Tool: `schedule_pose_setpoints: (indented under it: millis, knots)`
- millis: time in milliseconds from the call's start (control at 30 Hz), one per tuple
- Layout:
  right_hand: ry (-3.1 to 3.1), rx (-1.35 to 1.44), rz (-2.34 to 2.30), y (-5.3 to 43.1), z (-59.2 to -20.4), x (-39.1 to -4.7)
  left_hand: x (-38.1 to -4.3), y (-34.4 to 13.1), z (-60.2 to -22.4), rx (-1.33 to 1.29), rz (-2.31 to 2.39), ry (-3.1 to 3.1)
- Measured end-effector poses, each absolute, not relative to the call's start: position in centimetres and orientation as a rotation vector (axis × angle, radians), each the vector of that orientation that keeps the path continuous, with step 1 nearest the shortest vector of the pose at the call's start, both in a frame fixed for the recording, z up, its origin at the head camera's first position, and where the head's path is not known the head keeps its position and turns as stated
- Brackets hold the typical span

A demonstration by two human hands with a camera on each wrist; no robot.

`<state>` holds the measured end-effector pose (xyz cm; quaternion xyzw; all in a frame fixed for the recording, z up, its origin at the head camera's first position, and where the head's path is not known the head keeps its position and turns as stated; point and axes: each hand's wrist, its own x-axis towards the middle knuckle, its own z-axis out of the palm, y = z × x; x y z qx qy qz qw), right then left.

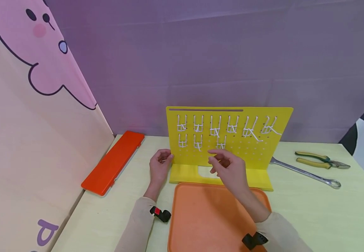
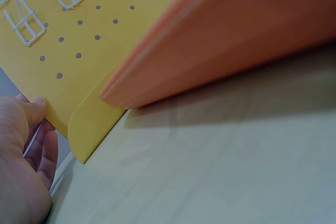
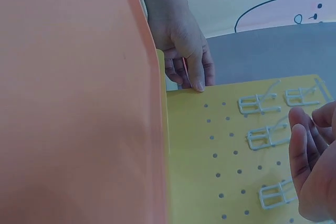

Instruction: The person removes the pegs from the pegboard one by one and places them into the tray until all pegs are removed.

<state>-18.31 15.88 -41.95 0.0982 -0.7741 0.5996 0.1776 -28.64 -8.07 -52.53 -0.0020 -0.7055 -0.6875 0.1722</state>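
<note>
A yellow pegboard (image 1: 201,157) stands upright on its base, with several white wire hooks (image 1: 215,131) in an upper row and 3 in a lower row. At its left edge my left hand (image 1: 160,166) pinches the board, thumb in front and fingers behind; the left wrist view also has this hand (image 2: 23,150). My right hand (image 1: 230,169) hovers before the board, just below a lower-row hook (image 1: 221,142), fingers loosely bent. In the right wrist view nothing shows between the fingers of that hand (image 3: 320,166).
An orange tray (image 1: 207,217) lies in front of the pegboard, under my right forearm. To the left is a closed red case (image 1: 114,162). On the right lie a combination wrench (image 1: 305,172), its end near the board, and pliers with yellow-green handles (image 1: 319,159).
</note>
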Motion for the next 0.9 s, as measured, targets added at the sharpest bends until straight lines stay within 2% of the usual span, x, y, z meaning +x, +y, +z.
schedule_pose_setpoints:
  millis: [467, 900]
  knots:
    - [-2.163, 0.328, 1.840, 12.6, -42.2, -19.8, -28.5, -8.1, -52.5, -0.009, -1.943, -2.025]
    - [-1.987, 0.343, 1.900, 9.1, -40.6, -20.9, -28.5, -8.0, -52.4, -0.029, -1.972, -1.982]
